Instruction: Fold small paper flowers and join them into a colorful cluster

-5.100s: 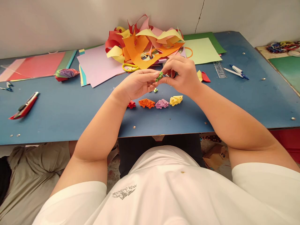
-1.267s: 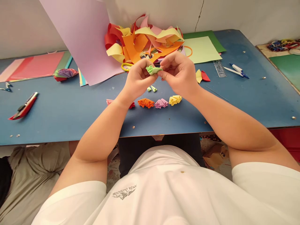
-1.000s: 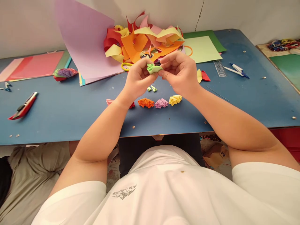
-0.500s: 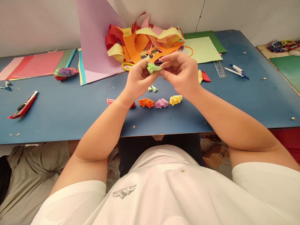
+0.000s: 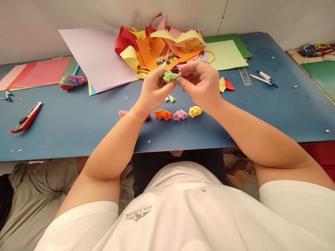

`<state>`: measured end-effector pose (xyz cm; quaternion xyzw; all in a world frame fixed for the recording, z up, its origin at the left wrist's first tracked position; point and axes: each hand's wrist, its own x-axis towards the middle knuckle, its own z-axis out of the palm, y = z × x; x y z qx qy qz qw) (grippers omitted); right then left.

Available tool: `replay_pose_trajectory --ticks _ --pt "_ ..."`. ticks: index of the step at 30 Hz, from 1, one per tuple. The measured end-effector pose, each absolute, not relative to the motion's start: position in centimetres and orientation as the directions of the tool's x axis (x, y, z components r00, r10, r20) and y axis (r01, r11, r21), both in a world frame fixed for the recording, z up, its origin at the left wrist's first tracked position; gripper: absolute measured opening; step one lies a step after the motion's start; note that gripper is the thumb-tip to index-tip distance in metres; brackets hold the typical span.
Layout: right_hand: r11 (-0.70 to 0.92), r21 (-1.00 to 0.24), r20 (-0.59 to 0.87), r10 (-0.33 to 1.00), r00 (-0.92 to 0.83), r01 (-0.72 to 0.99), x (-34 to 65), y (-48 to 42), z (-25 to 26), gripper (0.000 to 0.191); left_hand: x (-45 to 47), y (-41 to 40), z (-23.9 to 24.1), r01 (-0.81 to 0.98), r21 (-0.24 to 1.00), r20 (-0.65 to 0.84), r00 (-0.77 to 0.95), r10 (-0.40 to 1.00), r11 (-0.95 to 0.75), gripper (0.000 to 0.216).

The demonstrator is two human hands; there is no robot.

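Observation:
Between the fingers of my left hand (image 5: 155, 87) is a light green folded paper piece (image 5: 170, 76) with curled, rolled ends facing left. My right hand (image 5: 202, 81) pinches its pointed end at the right. Below the hands, two small light green paper cones (image 5: 170, 99) lie on the blue table. Nearer the front edge is a row of pleated paper pieces: an orange one (image 5: 163, 114), a lilac one (image 5: 180, 115) and a yellow one (image 5: 195, 111). Pink and red ones at the row's left are partly hidden by my left wrist.
A heap of coloured paper scraps (image 5: 151, 52) lies against the wall, with yellow-handled scissors (image 5: 141, 74) under it. Sheets of lilac paper (image 5: 102, 59) and green paper (image 5: 226, 55) flank it. A red utility knife (image 5: 26, 118) rests far left; pens (image 5: 267, 79) and a ruler (image 5: 246, 76) are right.
The large lilac sheet, raised and curled before, has dropped flatter and spread to the left. My hands keep hold of the green paper piece in almost the same place.

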<state>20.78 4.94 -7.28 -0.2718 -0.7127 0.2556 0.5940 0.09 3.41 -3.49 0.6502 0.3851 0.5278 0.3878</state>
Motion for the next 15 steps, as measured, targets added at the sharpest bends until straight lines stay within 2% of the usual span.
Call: replay_pose_trajectory --ticks 3,7,15 --pt "0.738 -0.672 0.726 0.672 -0.146 0.055 20.9 4.9 -7.0 0.067 -0.1 3.6 -3.3 0.087 0.918 0.366 0.181 0.913 -0.386 0.035" --pt "0.723 -0.683 0.709 0.691 -0.142 0.109 21.1 4.4 -6.0 0.065 -0.1 3.3 -2.9 0.088 0.898 0.409 0.195 0.891 -0.431 0.038" --pt "0.704 -0.677 0.685 0.709 -0.166 0.213 20.8 3.5 -5.2 0.045 0.2 3.0 -2.9 0.077 0.918 0.372 0.176 0.911 -0.39 0.038"
